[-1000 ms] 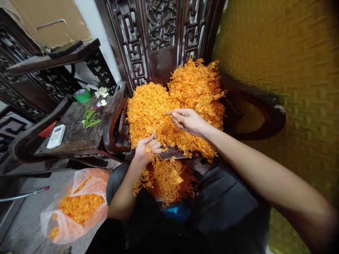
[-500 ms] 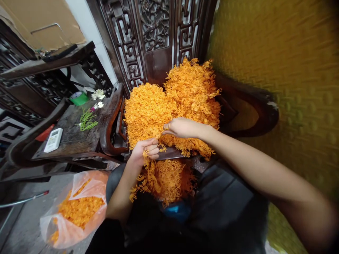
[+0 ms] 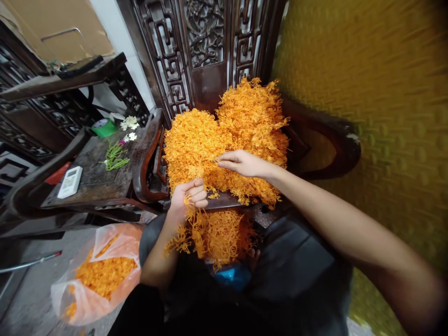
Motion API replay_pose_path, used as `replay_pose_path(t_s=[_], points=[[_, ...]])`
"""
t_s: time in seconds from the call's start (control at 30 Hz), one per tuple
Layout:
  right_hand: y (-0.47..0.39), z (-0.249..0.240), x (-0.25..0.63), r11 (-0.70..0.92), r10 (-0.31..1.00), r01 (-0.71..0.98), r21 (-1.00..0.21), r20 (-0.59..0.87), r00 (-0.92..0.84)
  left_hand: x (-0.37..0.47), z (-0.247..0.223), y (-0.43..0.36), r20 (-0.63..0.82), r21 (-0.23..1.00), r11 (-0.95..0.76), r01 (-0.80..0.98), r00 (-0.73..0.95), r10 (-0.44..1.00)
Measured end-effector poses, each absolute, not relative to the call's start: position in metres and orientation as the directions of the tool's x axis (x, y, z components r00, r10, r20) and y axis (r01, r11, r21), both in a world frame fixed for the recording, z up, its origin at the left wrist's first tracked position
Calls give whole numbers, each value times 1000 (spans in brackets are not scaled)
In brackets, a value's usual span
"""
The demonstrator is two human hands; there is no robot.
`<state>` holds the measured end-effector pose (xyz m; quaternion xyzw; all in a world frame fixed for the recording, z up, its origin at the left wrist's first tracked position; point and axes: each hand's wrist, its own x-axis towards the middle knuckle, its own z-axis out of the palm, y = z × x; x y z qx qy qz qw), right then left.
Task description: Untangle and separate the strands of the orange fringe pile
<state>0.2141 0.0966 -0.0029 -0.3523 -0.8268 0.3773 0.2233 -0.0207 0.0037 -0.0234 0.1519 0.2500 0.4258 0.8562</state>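
Observation:
On the dark wooden chair seat [image 3: 227, 200] lie two heaps of orange material: a finely textured left heap [image 3: 196, 140] and a taller, stringy right heap [image 3: 254, 116]. My left hand [image 3: 192, 193] is closed on an orange strand [image 3: 196, 228], which hangs below the fist; a bit of orange shows above its fingertips. My right hand [image 3: 238, 162] is over the heaps, up and to the right of my left hand, fingers stretched out. More stringy orange pieces [image 3: 224, 235] sit below the seat edge, between my legs.
At the left, a wooden side table [image 3: 94, 179] bears a white remote [image 3: 70, 182], green tape [image 3: 104, 127], green stems [image 3: 117, 156] and white flowers [image 3: 129, 123]. A plastic bag [image 3: 126, 238] with orange pieces is on the floor. A chair arm [image 3: 345, 151] curves at the right.
My right hand has moved up, away from my left hand, and its fingers have straightened. My left hand has shifted slightly left, still closed on the orange strand.

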Motion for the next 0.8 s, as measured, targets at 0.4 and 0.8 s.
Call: replay_pose_path(t_s=[0.4,0.8], points=[[100,-5,195,763,539,330,-556,265,-799,-8,-27,2,-377,447,673,-590,558,739],[99,-5,228,307,813,368,-878,41,-580,-40,-21,5,-339,495,591,-637,484,807]])
